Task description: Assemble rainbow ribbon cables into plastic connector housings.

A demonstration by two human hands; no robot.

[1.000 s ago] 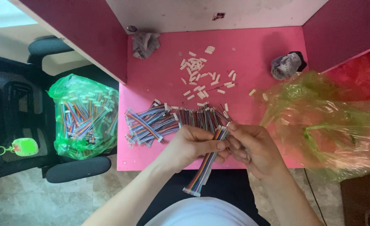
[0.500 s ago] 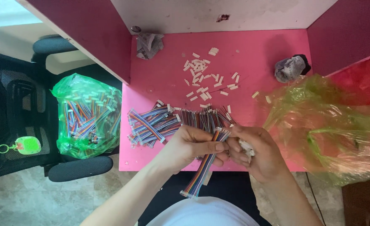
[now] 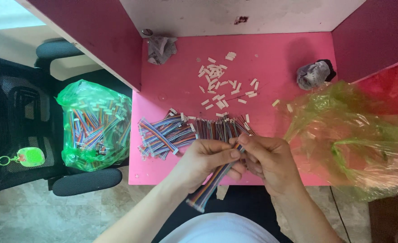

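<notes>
Both hands, left hand [image 3: 205, 159] and right hand [image 3: 271, 161], close their fingers on a thin striped rainbow wire ribbon [image 3: 210, 184]. They are at the near edge of the smooth pink surface [image 3: 275, 58].

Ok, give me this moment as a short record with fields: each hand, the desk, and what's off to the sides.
left hand: grips a multicoloured ribbon cable along its middle
right hand: fingertips pinch the cable's upper end
cable: slants down toward the person, lower end hanging off the desk edge
pink desk: cable piles, loose white connectors
left side: green bag of cables on a black chair
right side: yellow-green plastic bag
</notes>
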